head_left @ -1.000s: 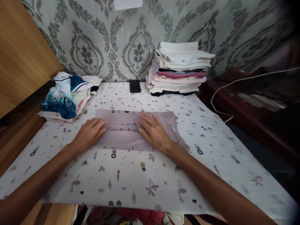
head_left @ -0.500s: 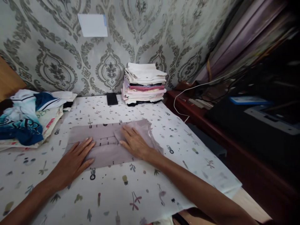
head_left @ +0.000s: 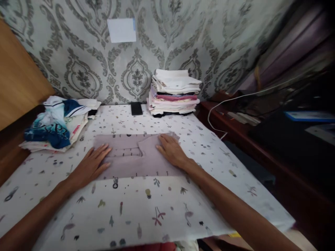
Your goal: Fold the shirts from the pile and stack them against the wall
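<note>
A mauve garment with small dark prints lies folded into a flat, long rectangle on the patterned white sheet. My left hand rests flat on its left end, fingers stretched out. On the right end, my right hand lies palm down with its fingers extended, covering part of the cloth there. Neither hand grips the fabric. A folded layer of the garment ends near its middle, between the two hands.
Folded clothes form a neat stack by the wall, with a black phone left of it. Loosely piled clothes sit at the far left. A white cable hangs over the dark red furniture on the right.
My right hand has slid rightward over the garment to its right end, where the cloth now lies flatter. My left hand stays at the left end. The camera view has turned left.
</note>
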`<state>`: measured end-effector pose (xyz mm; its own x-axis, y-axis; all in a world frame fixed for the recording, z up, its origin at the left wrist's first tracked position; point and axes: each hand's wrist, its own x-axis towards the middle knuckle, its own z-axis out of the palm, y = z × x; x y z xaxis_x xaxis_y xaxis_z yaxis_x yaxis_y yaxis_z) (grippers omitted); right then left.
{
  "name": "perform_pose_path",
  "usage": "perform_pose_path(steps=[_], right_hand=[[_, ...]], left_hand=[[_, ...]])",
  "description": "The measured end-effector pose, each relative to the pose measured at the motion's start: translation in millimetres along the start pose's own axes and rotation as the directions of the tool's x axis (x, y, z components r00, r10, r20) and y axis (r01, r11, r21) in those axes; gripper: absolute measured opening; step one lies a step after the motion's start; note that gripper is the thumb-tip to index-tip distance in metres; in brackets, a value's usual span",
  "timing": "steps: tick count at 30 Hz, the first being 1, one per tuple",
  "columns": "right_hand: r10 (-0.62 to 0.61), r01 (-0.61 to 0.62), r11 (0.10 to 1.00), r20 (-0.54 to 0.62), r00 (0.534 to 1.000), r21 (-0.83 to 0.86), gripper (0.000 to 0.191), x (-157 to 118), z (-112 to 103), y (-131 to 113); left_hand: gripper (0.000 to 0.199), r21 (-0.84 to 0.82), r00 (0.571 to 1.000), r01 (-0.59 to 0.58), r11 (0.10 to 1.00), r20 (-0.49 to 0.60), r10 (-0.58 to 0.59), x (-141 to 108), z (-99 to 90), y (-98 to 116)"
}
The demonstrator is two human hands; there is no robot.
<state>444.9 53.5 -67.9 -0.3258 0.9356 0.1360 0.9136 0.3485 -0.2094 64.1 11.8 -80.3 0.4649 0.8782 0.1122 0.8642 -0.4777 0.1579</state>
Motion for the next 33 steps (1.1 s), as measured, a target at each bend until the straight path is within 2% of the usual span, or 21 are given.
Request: perform_pose_path(steps=[3, 5, 7, 9, 11, 14, 16, 19, 22, 25, 27, 30, 33], right_hand=[[-0.029, 0.030, 1.000, -0.050, 0.998, 0.007, 0.046, 5, 5, 9], [-0.042, 0.044, 0.999, -0.092, 0.995, 0.022, 0.043, 9, 10, 14], [-0.027, 0.034, 0.998, -0.137, 0.990, 0.045, 0.041, 14, 12, 15], [0.012, 0.001, 0.997, -0.166, 0.986, 0.078, 0.039, 19, 12, 14], [0.042, -0.025, 0.995, -0.173, 0.984, 0.101, 0.035, 23, 9, 13], [0.039, -0.022, 0.994, -0.164, 0.986, 0.108, 0.031, 23, 6, 12], [0.030, -0.011, 0.993, -0.170, 0.985, 0.113, 0.032, 21, 6, 11], [0.005, 0.024, 0.991, -0.217, 0.976, 0.131, 0.036, 16, 6, 2], [-0.024, 0.065, 0.981, -0.217, 0.976, 0.183, 0.043, 8, 7, -20], [-0.068, 0.092, 0.970, -0.115, 0.991, 0.224, 0.048, 1, 8, -49], [-0.098, 0.106, 0.968, -0.044, 0.994, 0.229, 0.051, -1, 9, -67], [-0.136, 0.125, 0.965, 0.034, 0.990, 0.230, 0.055, -1, 11, -87], [-0.184, 0.169, 0.960, 0.049, 0.982, 0.221, 0.054, 2, 14, -102]], left_hand=[[0.065, -0.186, 0.980, 0.167, 0.968, -0.080, -0.184, 2, -11.2, -22], [0.065, -0.324, 0.932, 0.266, 0.908, -0.155, -0.328, 7, -20.0, -44], [0.062, -0.431, 0.874, 0.346, 0.834, -0.177, -0.453, 14, -27.0, -66], [0.055, -0.474, 0.841, 0.398, 0.785, -0.153, -0.519, 24, -30.1, -82], [0.048, -0.439, 0.849, 0.407, 0.801, -0.144, -0.509, 37, -29.7, -88], [0.042, -0.273, 0.880, 0.398, 0.876, -0.155, -0.449, 53, -26.8, -82], [0.042, -0.160, 0.887, 0.416, 0.895, -0.143, -0.438, 61, -26.1, -74], [0.043, -0.080, 0.861, 0.496, 0.865, -0.086, -0.502, 68, -27.8, -66], [0.044, -0.068, 0.815, 0.576, 0.815, -0.032, -0.578, 68, -29.7, -64], [0.040, -0.142, 0.813, 0.573, 0.807, -0.022, -0.581, 68, -30.5, -65], [0.037, -0.263, 0.821, 0.553, 0.791, 0.011, -0.570, 68, -32.1, -64], [0.035, -0.468, 0.825, 0.527, 0.709, 0.083, -0.559, 70, -38.8, -58], [0.038, -0.557, 0.782, 0.573, 0.601, 0.152, -0.605, 69, -48.9, -47]])
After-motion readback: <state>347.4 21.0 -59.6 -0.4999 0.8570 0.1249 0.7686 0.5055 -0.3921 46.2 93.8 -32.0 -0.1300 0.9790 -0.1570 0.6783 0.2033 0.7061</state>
